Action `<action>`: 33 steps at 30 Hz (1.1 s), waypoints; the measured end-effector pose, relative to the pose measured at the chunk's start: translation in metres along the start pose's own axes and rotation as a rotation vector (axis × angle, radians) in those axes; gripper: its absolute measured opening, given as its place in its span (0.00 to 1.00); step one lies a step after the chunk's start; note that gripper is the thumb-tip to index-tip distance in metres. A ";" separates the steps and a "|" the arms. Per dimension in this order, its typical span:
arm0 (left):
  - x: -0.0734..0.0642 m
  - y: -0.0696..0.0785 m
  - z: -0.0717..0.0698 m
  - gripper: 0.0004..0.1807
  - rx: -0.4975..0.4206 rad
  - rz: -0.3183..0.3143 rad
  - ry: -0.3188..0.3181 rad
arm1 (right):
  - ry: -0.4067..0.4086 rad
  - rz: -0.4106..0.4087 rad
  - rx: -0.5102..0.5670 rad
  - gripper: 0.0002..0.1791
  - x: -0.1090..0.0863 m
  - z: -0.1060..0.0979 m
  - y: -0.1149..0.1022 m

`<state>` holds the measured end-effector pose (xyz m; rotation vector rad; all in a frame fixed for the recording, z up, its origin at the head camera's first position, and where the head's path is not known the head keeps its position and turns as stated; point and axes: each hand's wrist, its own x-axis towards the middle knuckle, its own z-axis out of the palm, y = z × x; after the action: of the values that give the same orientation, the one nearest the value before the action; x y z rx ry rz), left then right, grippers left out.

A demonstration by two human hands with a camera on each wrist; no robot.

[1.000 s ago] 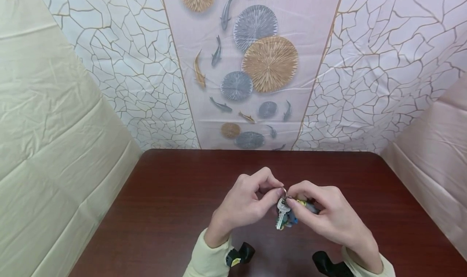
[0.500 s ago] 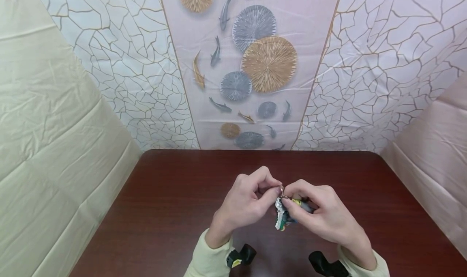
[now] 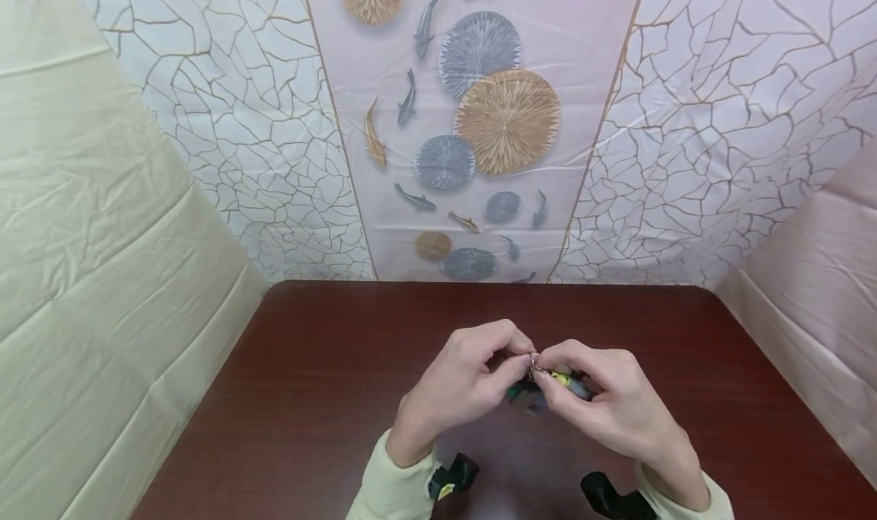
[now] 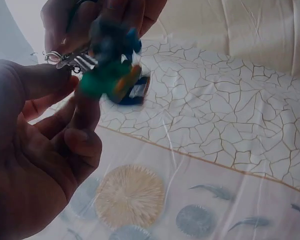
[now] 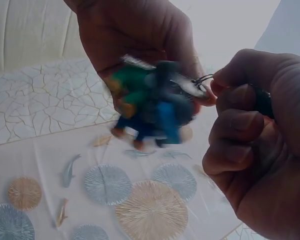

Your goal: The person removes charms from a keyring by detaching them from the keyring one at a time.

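Note:
Over the table, my left hand (image 3: 466, 375) pinches a small metal key ring (image 3: 533, 362) between thumb and forefinger. My right hand (image 3: 617, 402) pinches the ring's other side and a short chain, with a yellow and grey charm (image 3: 572, 384) tucked under its fingers. In the left wrist view, a silver key (image 4: 82, 62) hangs close to the ring. Blurred in the right wrist view, a bunch of small green and blue figure charms (image 5: 155, 105) dangles between the hands. From the head view, these charms are mostly hidden behind the fingers.
A dark red-brown table (image 3: 308, 398) lies beneath both hands. Behind it hangs a patterned cloth (image 3: 473, 200), and plain pale cloths (image 3: 137, 291) close off the sides. Black wrist camera mounts (image 3: 462, 473) stick out near the sleeves.
The key that hung in front of the charms has swung out of sight in the head view. Both hands keep their pinch and have shifted only slightly.

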<state>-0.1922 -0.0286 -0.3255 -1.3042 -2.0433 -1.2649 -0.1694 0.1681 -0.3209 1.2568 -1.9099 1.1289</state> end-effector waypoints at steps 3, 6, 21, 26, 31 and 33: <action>0.000 -0.001 0.001 0.06 -0.009 0.020 0.005 | -0.021 0.016 -0.007 0.06 -0.001 -0.003 -0.001; 0.000 -0.001 -0.001 0.06 -0.027 0.001 0.010 | -0.040 0.032 -0.011 0.09 -0.001 -0.004 -0.003; 0.000 0.001 -0.002 0.04 0.006 0.017 0.007 | 0.008 0.011 -0.025 0.03 0.000 -0.004 -0.002; 0.002 0.001 -0.003 0.02 0.076 0.148 0.078 | -0.013 0.001 -0.019 0.03 0.000 -0.006 -0.004; 0.003 0.003 -0.005 0.02 0.102 0.187 0.101 | -0.033 -0.011 0.002 0.01 0.004 -0.006 -0.008; 0.003 0.003 -0.005 0.02 0.105 0.190 0.101 | -0.031 -0.014 0.008 0.02 0.006 -0.006 -0.009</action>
<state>-0.1914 -0.0312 -0.3192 -1.3226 -1.8426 -1.1012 -0.1630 0.1685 -0.3102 1.2971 -1.9180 1.1170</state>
